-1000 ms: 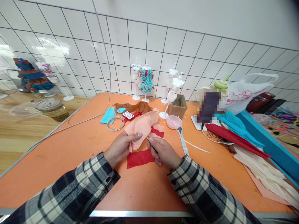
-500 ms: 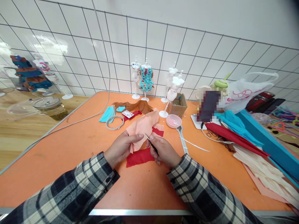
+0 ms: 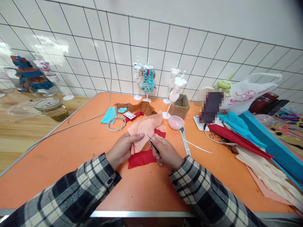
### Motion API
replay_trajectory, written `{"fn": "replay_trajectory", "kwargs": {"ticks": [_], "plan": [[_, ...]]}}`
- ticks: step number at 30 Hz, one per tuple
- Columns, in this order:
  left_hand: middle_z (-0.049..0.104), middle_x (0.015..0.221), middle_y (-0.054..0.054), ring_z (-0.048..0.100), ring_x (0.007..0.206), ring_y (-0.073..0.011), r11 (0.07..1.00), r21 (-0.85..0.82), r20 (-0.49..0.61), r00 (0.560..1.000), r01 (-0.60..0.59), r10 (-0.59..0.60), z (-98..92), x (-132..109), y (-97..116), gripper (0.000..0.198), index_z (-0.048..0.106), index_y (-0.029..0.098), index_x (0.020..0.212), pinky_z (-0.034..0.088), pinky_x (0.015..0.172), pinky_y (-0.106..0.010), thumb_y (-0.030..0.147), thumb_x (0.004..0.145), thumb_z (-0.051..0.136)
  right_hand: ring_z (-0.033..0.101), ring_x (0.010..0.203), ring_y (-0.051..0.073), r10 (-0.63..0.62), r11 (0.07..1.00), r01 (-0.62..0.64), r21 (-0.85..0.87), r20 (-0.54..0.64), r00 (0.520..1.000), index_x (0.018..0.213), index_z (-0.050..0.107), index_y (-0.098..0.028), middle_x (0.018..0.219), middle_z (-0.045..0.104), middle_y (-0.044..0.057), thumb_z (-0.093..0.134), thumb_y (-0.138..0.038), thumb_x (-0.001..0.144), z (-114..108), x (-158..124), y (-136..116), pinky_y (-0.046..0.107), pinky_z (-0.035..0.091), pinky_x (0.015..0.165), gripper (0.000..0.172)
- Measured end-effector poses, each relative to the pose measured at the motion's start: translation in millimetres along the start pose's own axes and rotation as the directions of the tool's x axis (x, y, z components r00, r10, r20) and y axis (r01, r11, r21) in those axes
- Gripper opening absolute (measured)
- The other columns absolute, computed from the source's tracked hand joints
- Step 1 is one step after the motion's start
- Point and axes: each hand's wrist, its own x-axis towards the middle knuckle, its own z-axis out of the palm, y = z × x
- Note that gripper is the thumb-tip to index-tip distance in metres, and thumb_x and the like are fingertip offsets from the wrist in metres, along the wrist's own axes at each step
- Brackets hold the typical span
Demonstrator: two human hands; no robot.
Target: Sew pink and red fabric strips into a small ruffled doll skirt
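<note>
Two grips near large red strip (image 3: 142, 158): pinching peach sheet (image 3: 144, 126) in left hand (image 3: 121, 147), presumably for steadiness; clasping pointed tool (image 3: 154, 147) in right hand (image 3: 167, 152), likely for control.

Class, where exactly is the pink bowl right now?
In the head view, the pink bowl is a little right of centre, just in front of the cardboard box and beyond the right hand.

Craft workshop indicated by mini dress forms (image 3: 148, 80) set beyond right hand (image 3: 167, 151) and fabrics (image 3: 241, 141) piled to its right.
</note>
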Motion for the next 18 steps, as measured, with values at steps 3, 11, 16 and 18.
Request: {"fn": "replay_trajectory", "kwargs": {"ticks": [3,11,16,18], "plan": [[0.081,0.11,-0.017,0.08,0.085,-0.0265,0.999,0.01,-0.022,0.999,-0.031,0.031,0.3,-0.2,-0.9,0.037,0.074,0.01,0.118,0.063,0.085,-0.037,0.008,0.082,0.078,0.033,0.029,0.008,0.008,1.0,-0.008,-0.028,-0.009,1.0,0.086,0.052,-0.022,0.045,0.043,-0.01,0.042,-0.077,0.093,0.5,-0.5,-0.8,0.02,0.032,0.03,0.056],[0.082,0.098,-0.017,0.079,0.088,-0.0335,0.998,0.06,0.064,0.998,0.019,-0.023,7.1,-4.1,-1.1,0.053,0.069,0.01,0.131,0.061,0.088,-0.047,0.016,0.08,0.081,0.035,0.029,0.008,0.02,0.999,-0.021,-0.034,-0.024,1.0,0.087,0.053,-0.022,0.045,0.044,-0.01,0.043,-0.08,0.091,0.0,2.3,1.5,0.02,0.031,0.029,0.059],[0.081,0.095,-0.017,0.079,0.087,-0.0339,0.997,0.074,0.113,0.993,0.017,-0.025,6.7,-2.9,-4.6,0.05,0.068,0.011,0.133,0.06,0.09,-0.05,0.019,0.085,0.078,0.034,0.028,0.008,0.009,0.999,-0.009,-0.031,-0.018,1.0,0.086,0.052,-0.022,0.045,0.043,-0.011,0.044,-0.078,0.091,-0.5,2.6,3.1,0.02,0.032,0.029,0.057],[0.081,0.093,-0.017,0.079,0.086,-0.0343,0.996,0.085,0.121,0.992,0.018,-0.029,5.7,-2.1,-5.3,0.051,0.067,0.012,0.135,0.06,0.09,-0.052,0.02,0.086,0.076,0.033,0.028,0.008,0.012,0.999,-0.013,-0.029,-0.017,1.0,0.085,0.05,-0.022,0.045,0.043,-0.011,0.044,-0.076,0.092,-0.5,2.6,3.4,0.02,0.032,0.029,0.055]]}}
